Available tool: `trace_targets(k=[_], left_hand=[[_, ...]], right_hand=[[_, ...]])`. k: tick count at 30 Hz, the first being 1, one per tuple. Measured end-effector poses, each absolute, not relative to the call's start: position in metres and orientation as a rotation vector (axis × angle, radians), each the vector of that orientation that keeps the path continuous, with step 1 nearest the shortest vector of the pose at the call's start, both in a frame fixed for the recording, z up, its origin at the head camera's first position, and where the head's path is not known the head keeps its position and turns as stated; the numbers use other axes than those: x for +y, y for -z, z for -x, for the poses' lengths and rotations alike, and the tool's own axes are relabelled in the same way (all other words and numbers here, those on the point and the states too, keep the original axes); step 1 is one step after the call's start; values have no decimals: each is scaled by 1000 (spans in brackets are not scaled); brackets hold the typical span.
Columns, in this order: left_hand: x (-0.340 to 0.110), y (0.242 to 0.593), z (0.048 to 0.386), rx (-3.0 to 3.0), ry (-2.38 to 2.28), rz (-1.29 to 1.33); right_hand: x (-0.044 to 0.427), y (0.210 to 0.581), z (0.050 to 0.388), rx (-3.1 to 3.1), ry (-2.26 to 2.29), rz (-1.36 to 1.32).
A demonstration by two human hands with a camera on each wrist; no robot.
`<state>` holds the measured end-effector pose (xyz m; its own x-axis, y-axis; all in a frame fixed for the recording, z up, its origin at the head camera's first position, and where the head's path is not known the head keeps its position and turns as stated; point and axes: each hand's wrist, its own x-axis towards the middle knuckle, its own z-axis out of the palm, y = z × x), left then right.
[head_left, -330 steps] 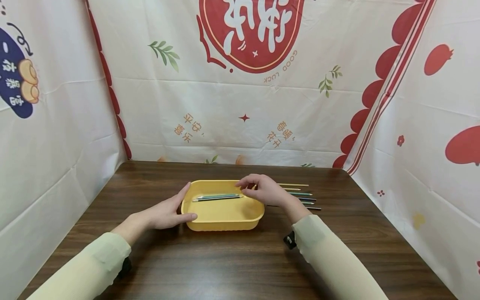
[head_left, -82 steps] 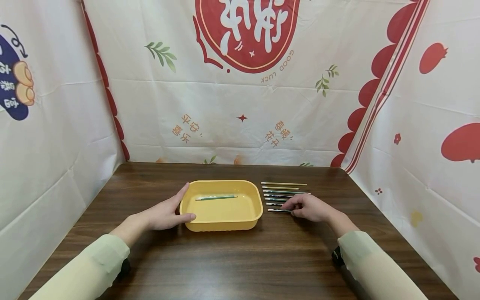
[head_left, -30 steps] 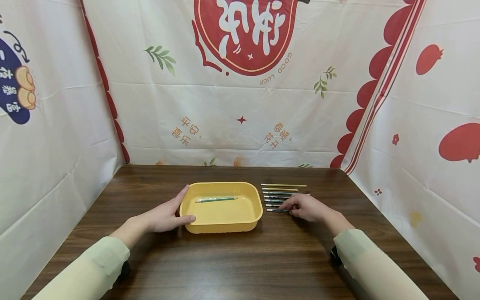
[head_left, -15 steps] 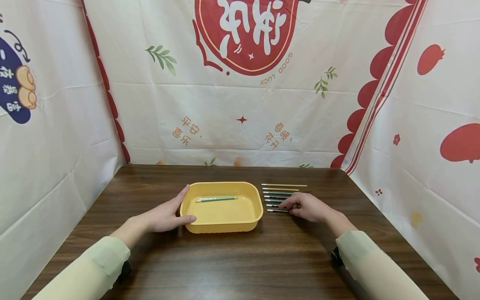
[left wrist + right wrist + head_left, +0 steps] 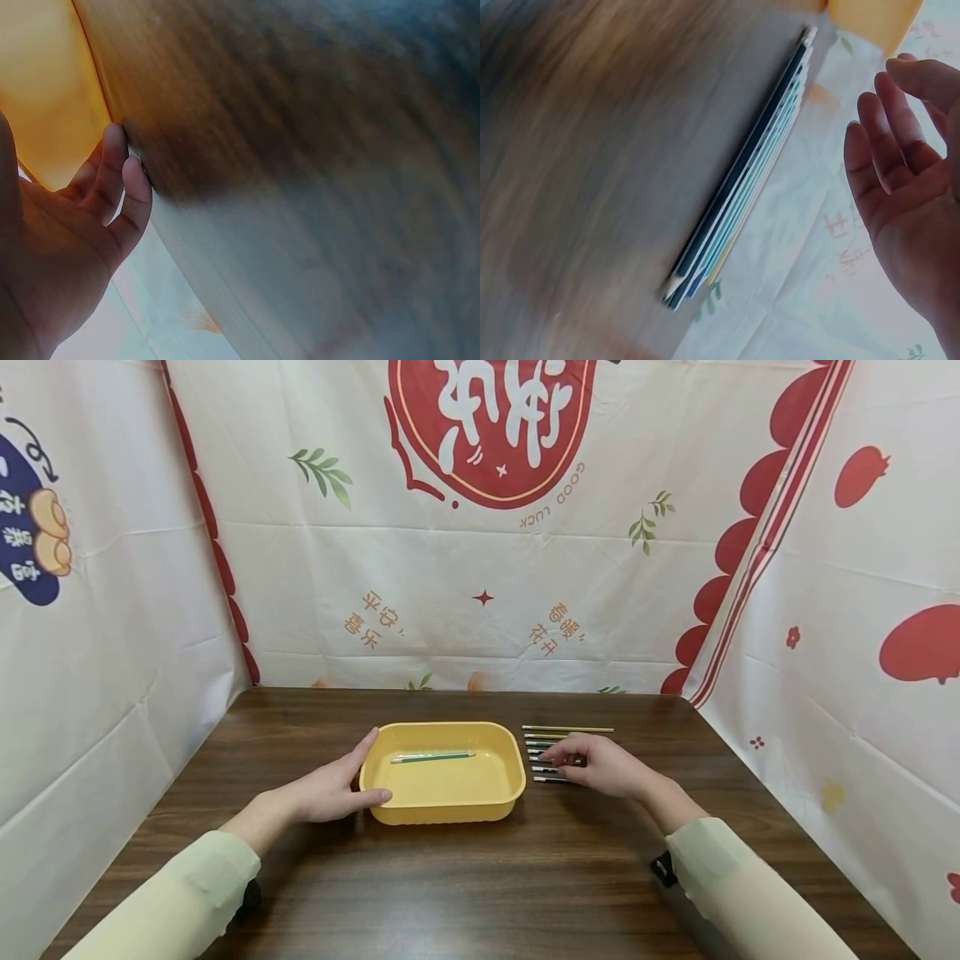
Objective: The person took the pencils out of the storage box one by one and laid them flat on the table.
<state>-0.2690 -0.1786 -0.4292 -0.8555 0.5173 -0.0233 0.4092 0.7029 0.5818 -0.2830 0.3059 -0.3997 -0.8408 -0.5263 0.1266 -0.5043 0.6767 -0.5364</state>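
A yellow plastic tray stands at mid-table, with one green pencil lying in it. My left hand rests on the tray's left end, thumb over the near rim and the other fingers along the left side. To the right of the tray, several pencils lie side by side in a row, eraser ends towards the tray. My right hand hovers over this row and hides part of it. Its fingers are loosely bent and nothing shows between them in the right wrist view.
The dark wooden table is enclosed by white printed cloth at the back and both sides. A yellow pencil forms the far edge of the row.
Eleven seconds ago two pencils lay in the tray; now there is one. My right hand has just lifted from the nearest pencil and shifted slightly left. My left hand has stayed put.
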Motion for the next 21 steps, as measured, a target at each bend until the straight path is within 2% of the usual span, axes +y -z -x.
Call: trace_targets(k=[21], left_hand=[[-179, 431, 272, 2712, -876, -730]], right_hand=[[240, 380, 285, 2775, 974, 948]])
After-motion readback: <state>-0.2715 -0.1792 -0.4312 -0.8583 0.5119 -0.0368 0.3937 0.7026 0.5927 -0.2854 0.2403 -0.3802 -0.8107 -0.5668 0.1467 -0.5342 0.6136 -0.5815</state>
